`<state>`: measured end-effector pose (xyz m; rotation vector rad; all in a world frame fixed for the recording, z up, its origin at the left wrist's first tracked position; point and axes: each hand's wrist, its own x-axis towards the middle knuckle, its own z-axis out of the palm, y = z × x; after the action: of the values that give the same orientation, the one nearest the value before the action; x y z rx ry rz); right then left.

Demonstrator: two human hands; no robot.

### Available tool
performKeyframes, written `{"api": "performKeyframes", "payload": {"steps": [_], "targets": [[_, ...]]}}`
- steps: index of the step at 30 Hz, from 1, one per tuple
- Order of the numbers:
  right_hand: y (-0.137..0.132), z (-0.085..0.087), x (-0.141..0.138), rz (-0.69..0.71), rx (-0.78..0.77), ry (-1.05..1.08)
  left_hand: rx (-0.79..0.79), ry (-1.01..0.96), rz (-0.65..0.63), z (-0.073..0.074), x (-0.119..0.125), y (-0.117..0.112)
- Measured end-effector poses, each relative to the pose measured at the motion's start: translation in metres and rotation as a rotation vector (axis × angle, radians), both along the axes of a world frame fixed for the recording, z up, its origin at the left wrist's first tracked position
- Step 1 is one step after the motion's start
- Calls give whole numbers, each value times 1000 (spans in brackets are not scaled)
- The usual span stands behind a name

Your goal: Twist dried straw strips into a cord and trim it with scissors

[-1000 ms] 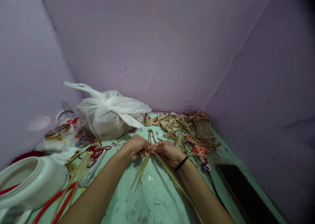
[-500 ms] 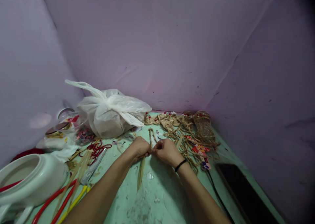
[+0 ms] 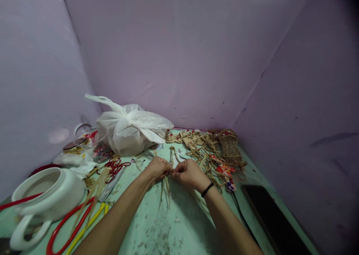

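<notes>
- Head view, against the earlier pictures: the long strand that was trailing toward the lower right a second ago is no longer lying there. The loose straw strands are now hanging in a narrow fan just below the hands. The camera is also sitting a little differently, so the white jug is showing its handle.
- Head view, hands: the left hand and the right hand are meeting at the fingertips over the green table. Each is pinching the straw where the strands are coming together, with fingers curled in. A black band is circling the right wrist.
- Head view, the straw: a thin plaited length is running from the pinch away toward the wall and lying on the table. The free ends are pointing back toward the person.
- Head view, left side: scissors are lying near the left forearm, beside a red cord and a tangle of red beads. A knotted white plastic bag is sitting behind them, with a clear jar just beside it.
- Head view, right side: a heap of woven straw pieces is lying beyond the right hand, and a dark flat slab is resting near the table's edge.
</notes>
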<state>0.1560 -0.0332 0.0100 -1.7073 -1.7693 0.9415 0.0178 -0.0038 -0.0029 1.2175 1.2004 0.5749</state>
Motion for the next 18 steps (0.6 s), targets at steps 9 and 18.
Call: {"api": "performKeyframes", "payload": {"steps": [9,18], "targets": [[6,-12,-17,-210,-232,562,-15,20,-62,5,-2,3],[1,-15,-15,-243,-269,578,38,218,-93,7,-8,0]]}}
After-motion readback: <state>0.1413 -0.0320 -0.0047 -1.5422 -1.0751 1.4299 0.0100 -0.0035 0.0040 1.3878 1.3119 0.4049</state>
